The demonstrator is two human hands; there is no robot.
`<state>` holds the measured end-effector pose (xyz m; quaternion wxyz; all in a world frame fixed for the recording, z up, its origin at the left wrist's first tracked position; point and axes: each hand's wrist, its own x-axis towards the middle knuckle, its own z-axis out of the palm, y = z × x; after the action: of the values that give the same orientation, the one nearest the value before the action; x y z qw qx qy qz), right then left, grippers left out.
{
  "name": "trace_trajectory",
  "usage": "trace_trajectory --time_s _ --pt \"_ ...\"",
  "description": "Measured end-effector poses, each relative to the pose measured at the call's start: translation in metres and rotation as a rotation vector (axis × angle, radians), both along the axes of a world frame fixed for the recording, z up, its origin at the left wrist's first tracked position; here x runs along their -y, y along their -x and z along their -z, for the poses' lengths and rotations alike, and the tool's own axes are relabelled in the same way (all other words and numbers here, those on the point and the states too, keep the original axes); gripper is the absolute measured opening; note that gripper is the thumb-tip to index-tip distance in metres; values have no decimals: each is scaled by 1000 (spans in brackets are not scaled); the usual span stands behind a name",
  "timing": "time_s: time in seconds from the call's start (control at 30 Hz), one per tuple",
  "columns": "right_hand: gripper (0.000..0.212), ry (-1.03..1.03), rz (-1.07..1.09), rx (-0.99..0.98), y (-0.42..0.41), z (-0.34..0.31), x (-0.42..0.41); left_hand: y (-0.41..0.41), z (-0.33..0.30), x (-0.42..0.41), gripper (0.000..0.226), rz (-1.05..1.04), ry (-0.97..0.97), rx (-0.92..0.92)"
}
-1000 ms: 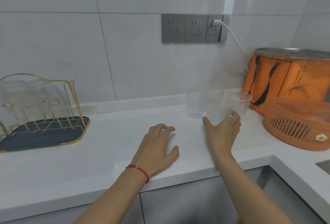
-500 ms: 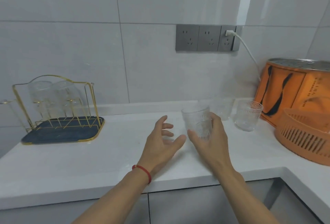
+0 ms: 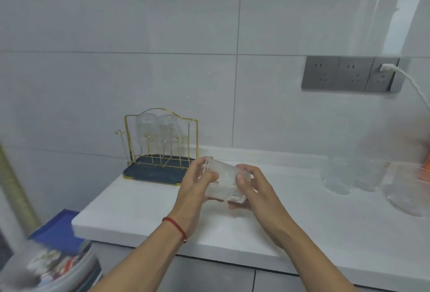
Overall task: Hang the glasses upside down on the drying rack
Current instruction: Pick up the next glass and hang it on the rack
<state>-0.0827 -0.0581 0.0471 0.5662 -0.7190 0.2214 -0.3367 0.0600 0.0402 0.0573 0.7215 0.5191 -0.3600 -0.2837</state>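
While the white counter stretches across the scene under a grey tiled wall, your gold wire drying rack stands at its far left end with 2 glasses already inverted on it. More blurred glasses sit well apart at the right. Nearer you, both hands hold 1 clear ribbed glass tilted on its side above the counter: your left hand and right hand have fingers wrapped against it.

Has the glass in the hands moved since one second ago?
Yes. The glass left the other glasses on the counter and went left, toward the drying rack; both hands hold it now.
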Motion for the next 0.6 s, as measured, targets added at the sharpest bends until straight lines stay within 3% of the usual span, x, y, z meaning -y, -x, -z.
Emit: trace_trajectory --time_s 0.13,0.2,0.27,0.3,0.4,0.6 --pt "34 251 93 -25 -35 -23 1 -59 11 -24 31 -195 -141 311" --pt "40 445 208 -69 -52 -37 11 -88 24 -30 25 -439 -398 578" --pt "44 578 303 -53 -67 -51 22 -107 38 -35 36 -601 -732 953" --pt "45 611 343 -44 -75 -58 28 -113 46 -36 46 -602 -801 1070" --pt "48 641 451 -30 -97 -84 49 -120 58 -33 60 -520 -788 1141" --pt "58 674 388 -153 -149 -139 82 -125 67 -29 53 -462 -806 1170"
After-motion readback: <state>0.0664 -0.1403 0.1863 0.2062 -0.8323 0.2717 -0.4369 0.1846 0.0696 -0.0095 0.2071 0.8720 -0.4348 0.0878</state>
